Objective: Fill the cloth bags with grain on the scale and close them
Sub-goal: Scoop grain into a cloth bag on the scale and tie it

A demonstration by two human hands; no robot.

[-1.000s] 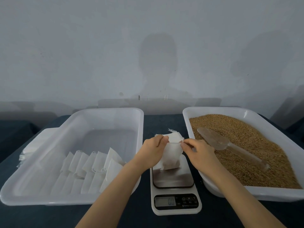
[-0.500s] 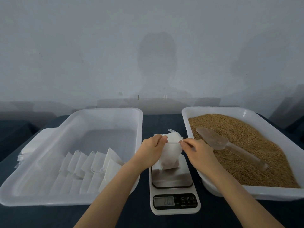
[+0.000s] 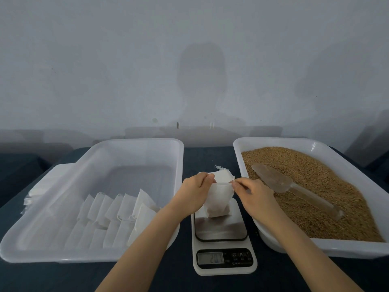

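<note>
A small white cloth bag point(image 3: 217, 201) with grain in its bottom stands on the steel plate of a white kitchen scale point(image 3: 223, 239). My left hand point(image 3: 194, 191) pinches the bag's upper left edge. My right hand point(image 3: 252, 192) pinches the upper right edge near the drawstring. The bag's mouth is held between both hands. The scale's display is lit. A white tub point(image 3: 328, 148) on the right holds brown grain point(image 3: 315, 186), with a clear plastic scoop point(image 3: 294, 190) lying on it.
A white tub point(image 3: 126, 142) on the left holds several closed white bags point(image 3: 117, 216) in rows. A stack of flat empty bags point(image 3: 44, 186) lies left of that tub. A dark cloth covers the table, and a grey wall rises behind.
Both hands stay at the top of the bag on the scale. The view has shifted slightly; the bag and hands sit in nearly the same place.
</note>
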